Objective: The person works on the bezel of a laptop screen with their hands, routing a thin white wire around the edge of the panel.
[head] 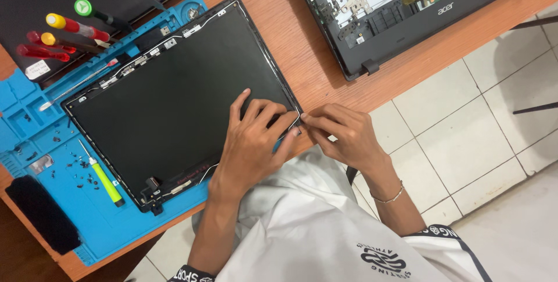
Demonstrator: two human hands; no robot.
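1. The laptop screen lid point(174, 90) lies flat on a blue work mat point(35, 113) on the wooden table point(302, 55), near the table's near edge.
2. The left hand point(253, 142) rests flat on the lid's right corner, fingers spread, pressing it down.
3. The right hand point(346, 134) pinches a thin white cable point(295, 120) at that corner's rim, fingertips narrowed on it.
4. The step in hand appears to be working the cable along the frame edge; a next move would call for a gentle, steady pull, as the wire looks fragile.
5. A green-handled screwdriver point(104, 180) and loose screws point(81, 168) lie on the mat to the left; an opened laptop base point(407, 20) sits far right.
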